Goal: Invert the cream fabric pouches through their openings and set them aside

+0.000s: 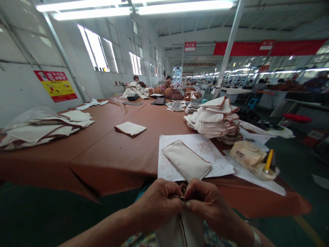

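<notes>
Close to my body, my left hand and my right hand meet fingertip to fingertip. Both pinch the upper edge of a cream fabric piece with a dark seam down its middle. The piece hangs over my lap, below the table edge. What exactly sits between the fingertips is partly hidden by the thumbs. Just beyond them, a flat cream fabric panel with brown edging lies slantwise on a white paper sheet, which has brownish smudges.
A tall stack of cream panels stands at right, near a cut-open plastic container with a yellow-handled tool. One folded panel lies mid-table. Another pile is at left. Brown sheeting covers the table. People work farther back.
</notes>
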Tool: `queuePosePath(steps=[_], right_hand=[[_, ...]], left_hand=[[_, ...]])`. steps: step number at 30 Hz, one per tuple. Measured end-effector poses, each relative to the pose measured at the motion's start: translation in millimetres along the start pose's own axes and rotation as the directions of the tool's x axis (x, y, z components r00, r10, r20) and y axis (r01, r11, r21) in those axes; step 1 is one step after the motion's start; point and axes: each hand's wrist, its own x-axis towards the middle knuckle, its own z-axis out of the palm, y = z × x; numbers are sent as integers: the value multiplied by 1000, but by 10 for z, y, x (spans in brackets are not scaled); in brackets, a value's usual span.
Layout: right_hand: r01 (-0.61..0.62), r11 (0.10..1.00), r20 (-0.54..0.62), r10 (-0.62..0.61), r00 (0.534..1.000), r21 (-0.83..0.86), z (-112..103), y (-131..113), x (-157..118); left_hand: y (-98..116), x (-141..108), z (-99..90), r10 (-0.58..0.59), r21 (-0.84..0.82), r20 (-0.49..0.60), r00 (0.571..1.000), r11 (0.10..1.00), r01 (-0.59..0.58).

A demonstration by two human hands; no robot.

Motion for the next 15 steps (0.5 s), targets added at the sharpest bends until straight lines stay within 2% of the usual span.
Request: queuePosePath(steps=[3, 5, 6, 8, 11, 13, 15], right_hand=[[71, 994, 5, -71, 997, -87, -15, 4, -19], [189, 950, 18, -191, 981, -248, -23, 4, -21], [252, 900, 40, -255, 966, -355, -24, 2, -22], [358, 745, 99, -369, 924, -563, -18, -7, -31], [436, 431, 190, -504, 842, -790, 8, -31, -62], [460, 209, 268, -582, 767, -863, 26, -45, -83], [464, 57, 335, -615, 714, -884, 39, -50, -94]], left_hand=[[14, 3, 4, 9, -7, -14, 1000, 1000, -9], [14, 9, 10, 25, -17, -33, 999, 1000, -25], [7, 14, 14, 32, -15, -47, 998, 999, -33], [-23, 26, 23, 37, -2, -80, 996, 999, -37], [-66, 36, 39, 36, 5, -93, 995, 999, -36], [-63, 28, 53, 37, 0, -94, 995, 999, -37], [-27, 8, 68, 45, 0, -99, 994, 999, -46]])
